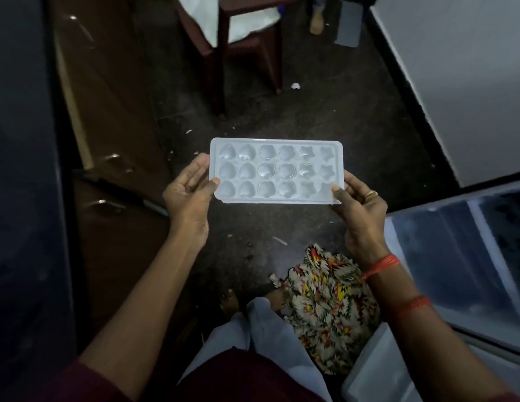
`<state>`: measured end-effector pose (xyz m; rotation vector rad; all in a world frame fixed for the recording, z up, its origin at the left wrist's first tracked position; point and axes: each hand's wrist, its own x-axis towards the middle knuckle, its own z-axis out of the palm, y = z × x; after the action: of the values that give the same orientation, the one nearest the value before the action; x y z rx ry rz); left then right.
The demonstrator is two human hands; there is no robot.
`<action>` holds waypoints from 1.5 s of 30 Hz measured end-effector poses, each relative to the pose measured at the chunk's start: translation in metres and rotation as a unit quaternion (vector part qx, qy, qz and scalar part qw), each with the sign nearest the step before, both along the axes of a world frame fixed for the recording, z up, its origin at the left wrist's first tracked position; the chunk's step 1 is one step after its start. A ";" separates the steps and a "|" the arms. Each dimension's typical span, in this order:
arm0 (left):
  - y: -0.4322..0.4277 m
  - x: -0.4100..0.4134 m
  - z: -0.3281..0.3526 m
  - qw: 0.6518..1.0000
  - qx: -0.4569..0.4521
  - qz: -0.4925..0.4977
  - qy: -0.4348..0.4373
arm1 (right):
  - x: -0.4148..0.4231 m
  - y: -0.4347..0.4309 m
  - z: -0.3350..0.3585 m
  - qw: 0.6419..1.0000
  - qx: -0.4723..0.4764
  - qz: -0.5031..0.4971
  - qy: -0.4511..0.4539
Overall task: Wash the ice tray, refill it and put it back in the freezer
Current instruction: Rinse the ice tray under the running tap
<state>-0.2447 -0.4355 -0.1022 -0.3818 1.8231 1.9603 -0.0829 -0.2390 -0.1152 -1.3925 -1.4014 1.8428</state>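
Nearest to camera, below tray: both forearms reach fwd and up the view. Patterned cloth (325,309) is bunched below-right of tray, beside the R forearm. Red threads (380,265) are tied round the R wrist. Pale fridge (470,256) part w/ clear panels sits right of and below tray, well apart from it.

L hand (189,195) at tray's left short end: thumb pressed on top of the near-left corner rim, fingers fairly straight along and under that end — holding it. R hand (360,204) at the right short end: thumb on the near-right corner rim, fingers curled under the edge, gripping. Ring (371,193) on one R finger.

Tray (276,171): white, held level in the air between both hands, above the dark floor (296,117), long side across the view. 3 rows × 6 cells: hearts at left, flower shapes in the middle, stars at right. Cells glisten; cannot tell how full they are.

Left of tray: brown cabinet (116,126) w/ metal handles. Beyond tray: white scrap (295,86) on floor, then dark chair (244,53) — light cloth draped on it. Beyond-right of tray: white wall (456,68).
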 end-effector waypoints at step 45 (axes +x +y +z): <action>-0.405 0.224 0.048 0.724 0.032 0.685 0.071 | -0.128 -0.425 0.051 0.734 -0.042 0.676 0.053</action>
<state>-0.0208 -0.8401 -0.0542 -2.0724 1.5740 2.9053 -0.2107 -0.6636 -0.0644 -0.0052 -2.6045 2.6527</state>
